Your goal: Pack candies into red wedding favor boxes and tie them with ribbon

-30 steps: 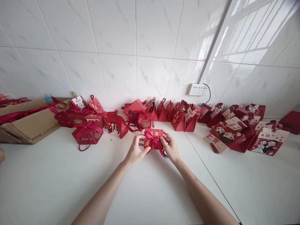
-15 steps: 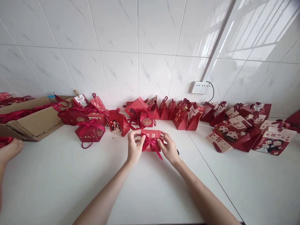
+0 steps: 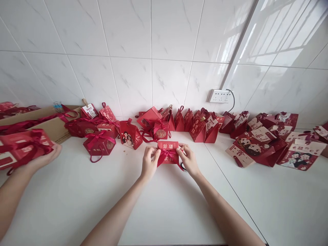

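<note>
Between both hands, over the middle of the white table (image 3: pixel 169 205), is a small red gift box (image 3: pixel 167 146) with pale printed characters. A dark pink ribbon (image 3: pixel 167 154) crosses its front, tied in a bow. My left hand (image 3: pixel 150 159) pinches the box's left side, thumb on the front face and fingers behind. On the opposite side, my right hand (image 3: pixel 189 159) pinches the right edge near the ribbon. Part of a small dark ring-like object (image 3: pixel 182 166) shows by my right hand; its kind I cannot make out.
Left, another person's hand (image 3: pixel 42 160) holds red ribboned boxes (image 3: pixel 23 147) before a cardboard box (image 3: pixel 63 128) of ribbon. Several red gift boxes line the wall, among them a ribboned hexagonal one (image 3: pixel 99 145) and couple-printed ones (image 3: pixel 299 155). A power strip (image 3: pixel 219 96) hangs on the tiles.
At the left, the other person's hand has come further into view, carrying red ribboned boxes. My hands have shifted slightly right with the gift box, and its ribbon bow now looks flatter.
</note>
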Demonstrator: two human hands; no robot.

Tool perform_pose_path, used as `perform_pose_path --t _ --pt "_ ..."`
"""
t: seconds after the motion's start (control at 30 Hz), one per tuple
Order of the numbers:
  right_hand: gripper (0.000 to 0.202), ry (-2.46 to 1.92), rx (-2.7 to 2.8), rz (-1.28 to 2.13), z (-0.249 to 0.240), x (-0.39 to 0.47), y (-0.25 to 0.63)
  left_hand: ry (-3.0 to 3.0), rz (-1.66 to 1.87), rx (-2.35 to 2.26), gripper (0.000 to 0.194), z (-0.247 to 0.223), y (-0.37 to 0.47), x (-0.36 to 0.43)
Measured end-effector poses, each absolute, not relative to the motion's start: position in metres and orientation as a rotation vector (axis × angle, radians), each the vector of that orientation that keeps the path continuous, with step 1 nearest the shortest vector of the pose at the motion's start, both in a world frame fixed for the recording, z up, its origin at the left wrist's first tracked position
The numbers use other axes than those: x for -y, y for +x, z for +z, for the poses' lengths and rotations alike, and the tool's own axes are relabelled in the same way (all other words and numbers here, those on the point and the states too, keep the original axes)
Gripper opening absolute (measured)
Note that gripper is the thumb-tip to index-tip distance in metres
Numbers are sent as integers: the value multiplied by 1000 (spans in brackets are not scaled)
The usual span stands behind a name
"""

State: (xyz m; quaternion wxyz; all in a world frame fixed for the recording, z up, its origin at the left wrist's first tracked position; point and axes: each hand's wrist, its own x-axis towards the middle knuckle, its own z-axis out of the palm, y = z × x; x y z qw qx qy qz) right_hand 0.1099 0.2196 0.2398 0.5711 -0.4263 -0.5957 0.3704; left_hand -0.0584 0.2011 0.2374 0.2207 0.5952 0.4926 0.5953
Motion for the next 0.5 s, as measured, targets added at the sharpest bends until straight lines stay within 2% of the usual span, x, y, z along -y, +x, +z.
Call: perform_pose_path --t 0.3,0.5 --pt "48 -831 1254 1274 247 -219 111 1629 1636 -1507 31 237 -57 -198" --pt "48 -842 1317 1223 247 -220 114 1617 1595 -1514 39 239 -62 -198"
